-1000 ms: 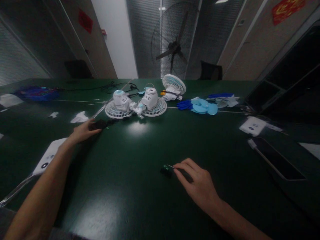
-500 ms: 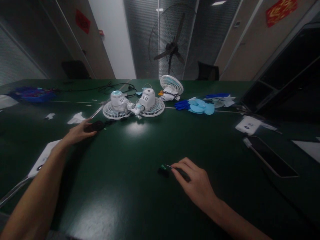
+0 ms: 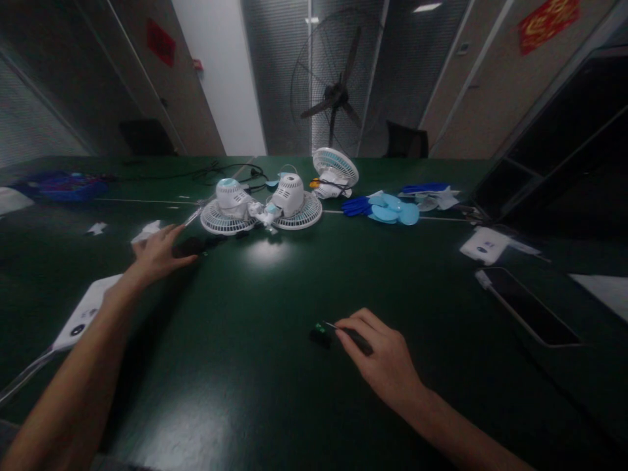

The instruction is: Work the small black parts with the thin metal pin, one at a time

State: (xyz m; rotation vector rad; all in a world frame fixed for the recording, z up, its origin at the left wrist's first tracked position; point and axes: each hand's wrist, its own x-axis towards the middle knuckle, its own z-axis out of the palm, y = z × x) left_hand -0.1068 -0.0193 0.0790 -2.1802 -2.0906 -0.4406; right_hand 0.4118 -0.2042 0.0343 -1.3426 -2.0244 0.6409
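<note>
My right hand (image 3: 385, 356) grips a small dark-handled screwdriver (image 3: 360, 341), its thin metal shaft pointing left. The tip is at or beside a small black part (image 3: 320, 336) with a green patch, which lies on the table. Whether the tip touches it I cannot tell. At the left, my left hand (image 3: 159, 254) is open, thumb and fingers spread beside a dark rounded object (image 3: 190, 246) on the table; its kind is too dim to make out. Two white fan heads (image 3: 230, 206) lie grille-down just beyond it, joined by white and pale blue pieces.
Behind stands a third fan head (image 3: 336, 171), with light blue fan blades (image 3: 394, 209) and blue gloves (image 3: 357, 206) to its right. A phone (image 3: 530, 307) lies at the right, a white device (image 3: 86, 314) under my left forearm. A blue tray (image 3: 73, 188) is far left.
My left hand has opened its fingers by the dark object and shifted slightly; the object stays on the table. My right hand and the screwdriver are almost unmoved.
</note>
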